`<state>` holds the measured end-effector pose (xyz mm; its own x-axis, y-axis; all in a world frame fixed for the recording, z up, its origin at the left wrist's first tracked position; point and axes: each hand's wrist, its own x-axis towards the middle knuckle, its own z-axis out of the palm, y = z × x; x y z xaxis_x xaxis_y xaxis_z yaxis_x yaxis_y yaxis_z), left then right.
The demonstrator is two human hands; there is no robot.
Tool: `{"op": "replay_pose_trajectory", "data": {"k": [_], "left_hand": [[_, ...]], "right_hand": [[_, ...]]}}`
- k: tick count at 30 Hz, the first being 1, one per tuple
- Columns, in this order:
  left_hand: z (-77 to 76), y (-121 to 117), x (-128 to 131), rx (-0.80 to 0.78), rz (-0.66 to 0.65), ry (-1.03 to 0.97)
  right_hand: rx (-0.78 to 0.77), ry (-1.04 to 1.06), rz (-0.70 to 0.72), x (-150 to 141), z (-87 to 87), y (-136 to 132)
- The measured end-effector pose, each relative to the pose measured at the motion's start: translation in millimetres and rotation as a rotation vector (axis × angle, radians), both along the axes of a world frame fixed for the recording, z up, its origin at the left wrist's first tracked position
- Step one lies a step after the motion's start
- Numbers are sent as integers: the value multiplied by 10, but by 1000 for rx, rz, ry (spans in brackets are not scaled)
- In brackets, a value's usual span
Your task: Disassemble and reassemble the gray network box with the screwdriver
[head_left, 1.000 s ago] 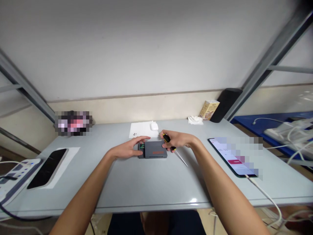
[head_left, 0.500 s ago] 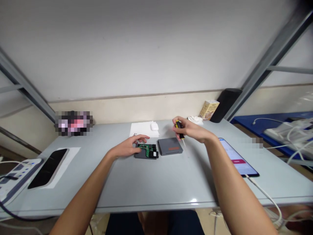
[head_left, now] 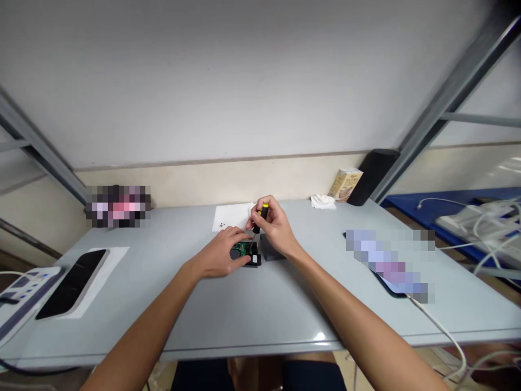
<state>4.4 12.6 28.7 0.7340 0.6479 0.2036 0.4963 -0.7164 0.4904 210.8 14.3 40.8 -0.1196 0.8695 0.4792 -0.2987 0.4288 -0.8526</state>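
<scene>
circuit board (head_left: 243, 247) held by left hand (head_left: 223, 253); screwdriver (head_left: 264, 210) in right hand (head_left: 277, 228).

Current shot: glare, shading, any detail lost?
Head view: small bright glare on the table near its front edge; head view: wall dimmer toward the top; head view: pixelation masks most of the right phone; head view: board markings too small to read.

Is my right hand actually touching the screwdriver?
Touching: the head view shows the right hand with its fingers curled around the screwdriver.
</scene>
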Motion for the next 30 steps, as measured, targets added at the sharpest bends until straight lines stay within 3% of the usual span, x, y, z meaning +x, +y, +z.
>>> {"op": "replay_pose_trajectory", "data": {"k": [14,23,28,30], "left_hand": [[18,-34,70,49,-15,41],[-66,-24,130,75,24,6],[-126,-29,153,51,67,-47],[-149,-27,156,30,72,-74]], "right_hand": [[20,-7,-48,2,63,-52],[49,-20,-38,10,32,-53],[101,-139,-201,71,70,-38],[67,-129,-206,105,88,-19]]}}
